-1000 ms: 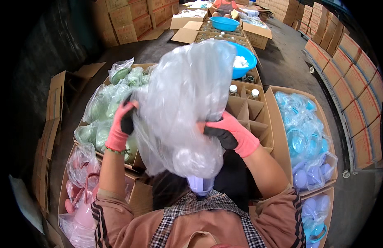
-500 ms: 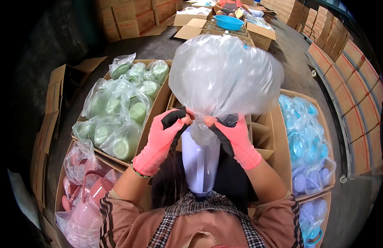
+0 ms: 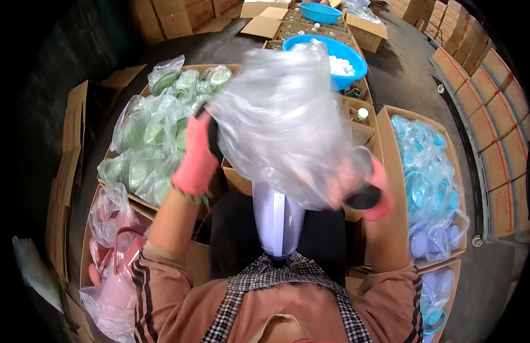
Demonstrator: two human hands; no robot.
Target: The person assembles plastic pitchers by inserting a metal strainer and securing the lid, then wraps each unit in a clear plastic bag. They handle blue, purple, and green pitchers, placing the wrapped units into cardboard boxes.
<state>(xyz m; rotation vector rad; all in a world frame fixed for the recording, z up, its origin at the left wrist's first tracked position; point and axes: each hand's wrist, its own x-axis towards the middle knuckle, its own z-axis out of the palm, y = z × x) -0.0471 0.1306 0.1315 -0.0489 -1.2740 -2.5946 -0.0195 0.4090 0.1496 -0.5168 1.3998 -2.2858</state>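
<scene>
Right, both arms are out in front, and a big cloudy plastic bag (image 3: 282, 123) fills the air between the gloves, its body smeared by blur. The left hand (image 3: 197, 157) is at the bag's left side, upright, its fingers tucked where the plastic hides them; whether they're clamped or apart, I cannot tell. Over on the other side, the right hand (image 3: 365, 197) is lower, at the bag's bottom right corner, with pink showing blurred at the plastic; no telling from here whether those fingers are together or spread.

Below the bag stands a lavender jug (image 3: 276, 223), between the thighs (image 3: 322, 234); I'd say it's parked there so the legs steady it and both hands stay free for the plastic. The bag's lower edge overlaps the jug's far end in view, though whether they touch I can't say. The jug sits below and between the two sets of fingers, apart from both.

And look at the layout: green pieces (image 3: 142, 134) in a carton (image 3: 127, 198) on the left, pink pieces (image 3: 119, 286) nearer the person, blue pieces (image 3: 413, 188) to the right. Sorted by colour for the most part, probably, and ringed close so everything's within arm's reach. Beyond the bag, a blue basin (image 3: 352, 81) holds white caps (image 3: 340, 66).
</scene>
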